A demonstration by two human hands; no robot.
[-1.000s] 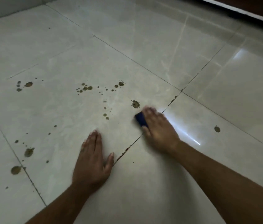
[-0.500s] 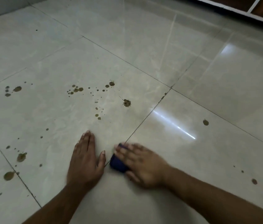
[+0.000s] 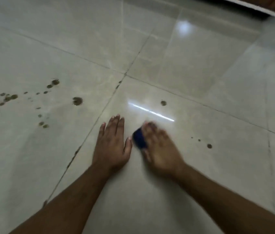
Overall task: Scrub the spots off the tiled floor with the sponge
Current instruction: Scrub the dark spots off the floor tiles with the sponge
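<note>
Right of the grout line, left hand (image 3: 112,146) now lies flat, right hand (image 3: 160,149) moved blue sponge (image 3: 139,138) here, fingers pressing it; left-side spots (image 3: 77,101) remain unscrubbed.

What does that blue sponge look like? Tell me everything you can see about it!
The sponge is dark blue and looks like a small soft block, though it is blurred, so no fine detail shows. Only its left part is visible; the rest hides under the right hand, whose fingers lie over it and hold it against the glossy pale tiled floor. It sits just right of the left hand's thumb, apparently not touching it.
</note>
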